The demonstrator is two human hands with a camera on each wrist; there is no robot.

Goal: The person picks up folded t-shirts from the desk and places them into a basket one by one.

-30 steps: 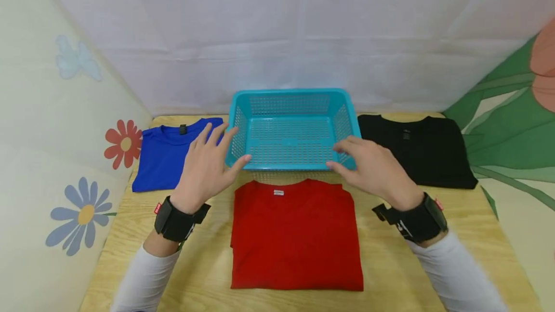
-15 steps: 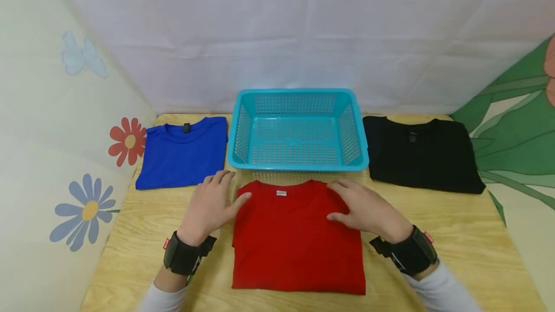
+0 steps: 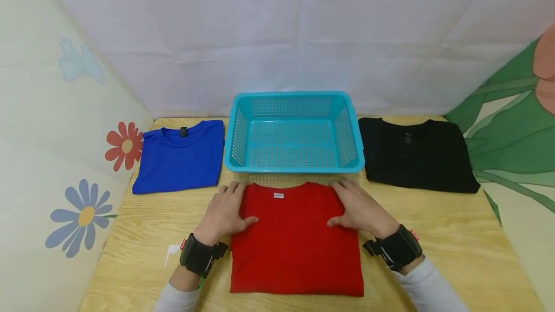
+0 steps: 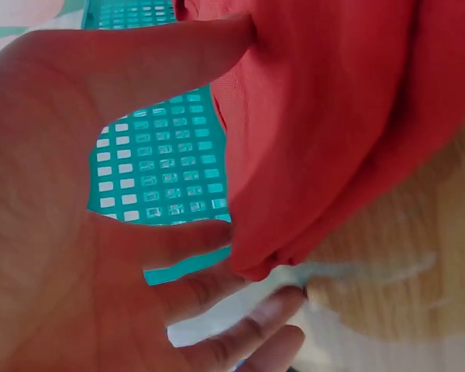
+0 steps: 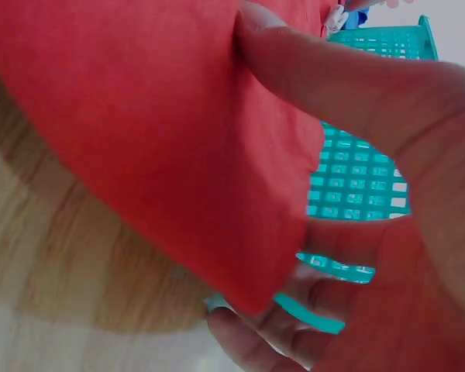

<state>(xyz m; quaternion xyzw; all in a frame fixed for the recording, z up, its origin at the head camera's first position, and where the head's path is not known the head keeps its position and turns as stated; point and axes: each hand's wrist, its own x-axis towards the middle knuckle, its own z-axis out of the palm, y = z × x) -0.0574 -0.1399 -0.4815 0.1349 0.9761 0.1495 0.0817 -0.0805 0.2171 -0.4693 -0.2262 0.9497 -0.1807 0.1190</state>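
Note:
A folded red T-shirt (image 3: 297, 244) lies on the table with its collar toward the basket. My left hand (image 3: 223, 215) grips its far left corner; in the left wrist view the thumb (image 4: 163, 58) presses the cloth from above while the fingertips reach the corner's edge, some passing beneath it. At the far right corner, my right hand (image 3: 362, 208) holds the shirt the same way, its thumb (image 5: 318, 70) on top and several fingers partly hidden under the cloth. Just beyond the collar stands a turquoise plastic basket (image 3: 295, 169), with nothing in it.
A folded blue T-shirt (image 3: 179, 162) lies left of the basket and a folded black T-shirt (image 3: 418, 162) to its right. The wooden table (image 3: 442, 235) ends at a white cloth wall (image 3: 277, 28) behind. Printed walls stand on both sides.
Both hands have come back from over the basket's front corners and down to the red T-shirt's far corners, where they now grip it. The shirts and basket lie where they were.

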